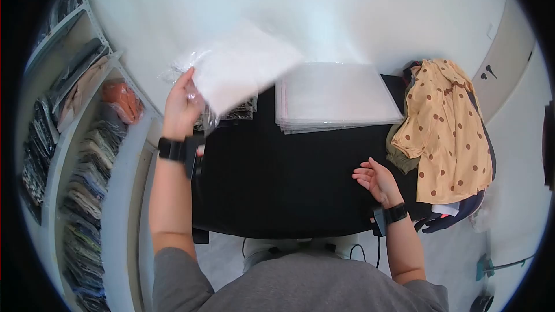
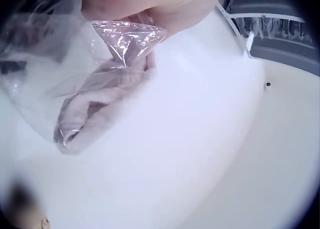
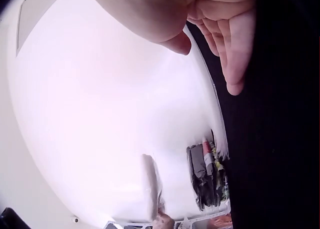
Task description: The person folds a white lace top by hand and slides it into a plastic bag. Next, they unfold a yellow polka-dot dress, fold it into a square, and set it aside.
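My left hand [image 1: 184, 107] is raised over the left side of the black table [image 1: 289, 179] and pinches the edge of a clear plastic bag with a folded white garment [image 1: 245, 66] inside. In the left wrist view, shiny crumpled plastic [image 2: 125, 41] bunches below the hand, and soft pale folds of cloth [image 2: 85, 111] show through it. My right hand [image 1: 377, 182] hovers over the table's right half, palm up, fingers relaxed, holding nothing. Nearest to it is an olive garment [image 1: 403, 156] under the polka-dot clothing.
A stack of flat clear plastic bags [image 1: 338, 95] lies at the table's back. Yellow polka-dot clothing [image 1: 451, 133] is heaped on the right. Packed garments [image 1: 240, 111] sit at the back left, partly behind the raised bag. Shelves of bagged clothes [image 1: 87, 179] line the left wall.
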`<state>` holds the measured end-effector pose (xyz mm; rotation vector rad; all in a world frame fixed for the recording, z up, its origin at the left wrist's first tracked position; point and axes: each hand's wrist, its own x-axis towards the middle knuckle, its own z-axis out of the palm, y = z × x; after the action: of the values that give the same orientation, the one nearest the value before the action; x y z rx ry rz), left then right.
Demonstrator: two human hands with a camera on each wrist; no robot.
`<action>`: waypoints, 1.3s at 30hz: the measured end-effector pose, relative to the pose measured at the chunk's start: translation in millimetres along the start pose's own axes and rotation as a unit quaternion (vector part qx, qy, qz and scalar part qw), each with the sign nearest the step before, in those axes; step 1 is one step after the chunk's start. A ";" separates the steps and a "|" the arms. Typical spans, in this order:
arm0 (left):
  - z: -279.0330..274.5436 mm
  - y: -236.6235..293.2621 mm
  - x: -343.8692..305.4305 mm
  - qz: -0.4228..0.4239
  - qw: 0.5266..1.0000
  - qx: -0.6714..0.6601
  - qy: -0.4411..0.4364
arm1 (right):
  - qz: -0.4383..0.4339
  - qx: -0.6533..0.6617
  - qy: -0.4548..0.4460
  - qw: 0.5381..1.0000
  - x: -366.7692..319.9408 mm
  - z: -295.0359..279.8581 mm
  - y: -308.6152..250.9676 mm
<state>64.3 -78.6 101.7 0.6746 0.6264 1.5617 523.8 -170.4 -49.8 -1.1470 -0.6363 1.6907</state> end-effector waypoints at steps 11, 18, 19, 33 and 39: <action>-86.6 -56.3 125.7 0.128 0.952 -0.070 0.270 | -0.024 -0.035 0.016 0.999 1.8 -1.4 3.9; -60.2 -39.1 111.1 0.044 0.981 -0.105 0.160 | -0.023 -0.043 0.022 0.999 0.4 2.6 0.7; -56.4 -33.7 102.5 0.043 0.981 -0.103 0.161 | -0.021 -0.041 0.022 0.999 1.0 1.8 1.8; -63.1 -162.6 -2.7 0.002 0.972 -0.047 0.232 | -0.049 -0.038 0.007 0.998 -4.2 0.5 5.6; -55.1 -205.7 -5.5 -0.096 0.986 -0.074 0.117 | -0.058 -0.064 -0.003 0.996 -7.7 -12.2 -21.5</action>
<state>163.6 -65.7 -86.3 0.3106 0.7198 1.5004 544.6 -169.9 -34.4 -1.1722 -0.8091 1.5737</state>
